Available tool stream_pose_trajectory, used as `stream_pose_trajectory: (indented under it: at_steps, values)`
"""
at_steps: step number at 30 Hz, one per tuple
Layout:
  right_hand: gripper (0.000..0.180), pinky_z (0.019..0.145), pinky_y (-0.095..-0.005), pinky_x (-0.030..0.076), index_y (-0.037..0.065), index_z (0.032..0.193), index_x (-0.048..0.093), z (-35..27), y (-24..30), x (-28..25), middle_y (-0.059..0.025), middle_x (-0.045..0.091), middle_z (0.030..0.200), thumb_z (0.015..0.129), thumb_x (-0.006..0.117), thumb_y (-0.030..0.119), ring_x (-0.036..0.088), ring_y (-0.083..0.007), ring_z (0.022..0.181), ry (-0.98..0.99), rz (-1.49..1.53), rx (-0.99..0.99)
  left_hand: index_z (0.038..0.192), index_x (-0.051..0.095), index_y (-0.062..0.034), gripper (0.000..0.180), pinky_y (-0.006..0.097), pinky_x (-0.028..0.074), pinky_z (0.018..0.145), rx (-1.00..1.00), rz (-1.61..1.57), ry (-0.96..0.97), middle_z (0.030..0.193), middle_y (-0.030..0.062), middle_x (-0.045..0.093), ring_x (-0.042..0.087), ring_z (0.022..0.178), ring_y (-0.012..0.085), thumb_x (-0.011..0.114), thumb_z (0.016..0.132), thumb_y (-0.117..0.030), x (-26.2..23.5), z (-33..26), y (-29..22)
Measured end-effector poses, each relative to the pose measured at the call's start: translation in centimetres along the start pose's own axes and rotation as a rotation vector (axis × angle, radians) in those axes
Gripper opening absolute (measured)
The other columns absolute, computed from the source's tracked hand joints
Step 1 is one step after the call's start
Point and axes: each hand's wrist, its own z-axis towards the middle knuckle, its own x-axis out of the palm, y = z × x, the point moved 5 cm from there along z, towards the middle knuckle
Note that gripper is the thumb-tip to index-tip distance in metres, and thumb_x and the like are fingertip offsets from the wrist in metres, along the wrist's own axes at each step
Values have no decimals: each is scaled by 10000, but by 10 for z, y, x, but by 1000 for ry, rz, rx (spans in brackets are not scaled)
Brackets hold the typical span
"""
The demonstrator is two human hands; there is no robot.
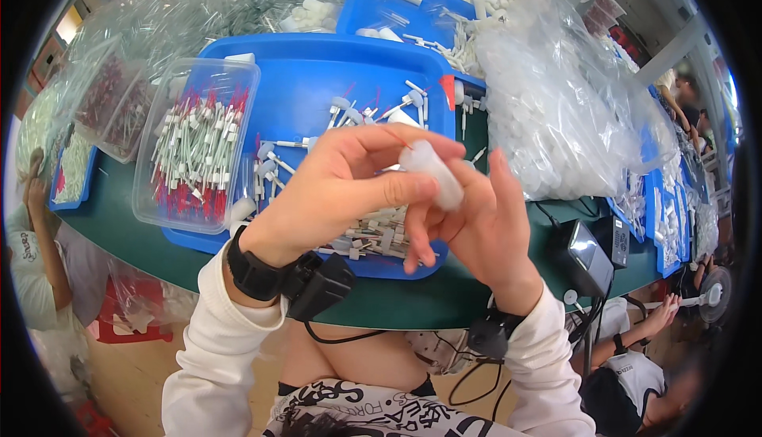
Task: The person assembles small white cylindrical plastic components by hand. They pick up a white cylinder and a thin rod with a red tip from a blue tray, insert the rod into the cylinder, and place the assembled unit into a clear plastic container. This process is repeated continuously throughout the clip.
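Above the blue tray (317, 50), my left hand (333, 183) pinches a short, white, translucent plastic cylinder (433, 173) between thumb and fingers. A thin red strand shows at its upper end. My right hand (486, 231) is just to the right, thumb and fingers apart, some fingers bent behind the cylinder's lower end; whether they touch it I cannot tell. Below both hands, the tray holds loose small parts with white stems and grey-blue wheel-like pieces (341, 103). A clear plastic box (143, 199) of white sticks with red ends stands at the tray's left side.
Large clear bags of white parts (548, 103) lie at the right. A second blue tray (365, 0) stands behind. Black devices with cables (583, 254) sit near the right table edge. Other people work at both sides; a fan (710, 294) is at far right.
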Motion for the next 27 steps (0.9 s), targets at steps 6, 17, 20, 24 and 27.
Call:
stream_pose_trajectory:
  at_steps: [6,17,20,24,27]
  values:
    - [201,691,-307,486,-24,1076,444,-9,20,-12,-148,591,900,903,456,77,615,-197,754,-295,-433,-589,1122,528,15,339,332,461,875,305,80,-192,1103,160,590,577,1007,211,630,802,-29,-12,0,-12]
    - [141,696,-305,537,-82,959,567,-9,21,-21,-170,637,874,848,579,4,649,-226,777,-379,-431,-562,1085,534,37,319,319,474,866,372,170,-235,1076,191,601,592,988,215,624,779,33,-10,2,-15]
    - [139,691,-307,539,-80,957,565,-7,18,-25,-171,636,872,850,577,7,650,-229,778,-379,-415,-535,1082,539,39,313,310,477,857,397,183,-242,1072,193,604,592,987,211,624,781,30,-9,2,-15]
    - [155,678,-303,533,-64,994,560,5,15,-18,-161,638,877,854,564,1,630,-189,703,-291,-317,-554,1085,538,47,298,307,478,852,507,360,-299,1034,178,615,595,969,209,596,792,49,-10,-10,-38]
    - [269,565,-219,447,-41,1093,508,1,22,-10,-171,641,839,938,431,164,582,-141,587,-304,-498,-666,1098,531,51,277,306,477,850,615,604,-513,1022,158,612,596,950,213,551,823,32,-9,-70,-63]
